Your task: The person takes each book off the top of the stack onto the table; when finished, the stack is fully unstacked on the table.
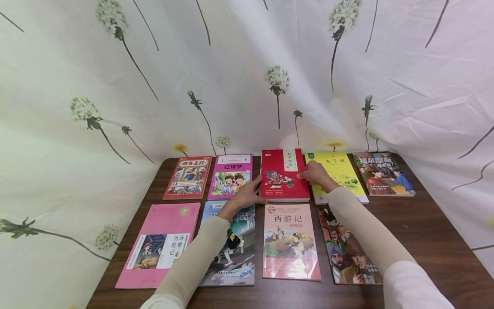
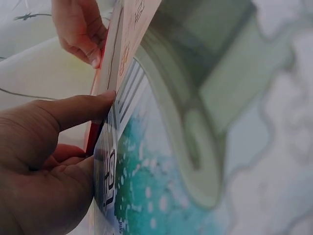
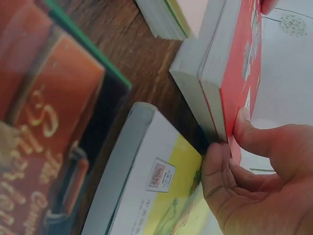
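A thick red book (image 1: 275, 169) lies in the middle of the back row, its cover up. My right hand (image 1: 318, 176) pinches its right edge; the thumb (image 3: 252, 132) is on the cover and the fingers bend at the page side. At the lower left corner, my left hand (image 1: 247, 194) holds the book between a thumb along the front edge and fingers at the left side. Seen from the right wrist, a second thick block of pages (image 3: 193, 68) shows directly under the red book. The left fingertips are partly hidden in the left wrist view.
A yellow book (image 1: 339, 171) lies close right, a purple-bordered book (image 1: 231, 171) close left. In front are a pale pink book (image 1: 291, 240), a blue-grey book (image 1: 231, 274) and a detective-cover book (image 1: 353, 257). Several others flank them on the brown table (image 1: 432, 240); a dandelion-print curtain (image 1: 239, 86) hangs behind.
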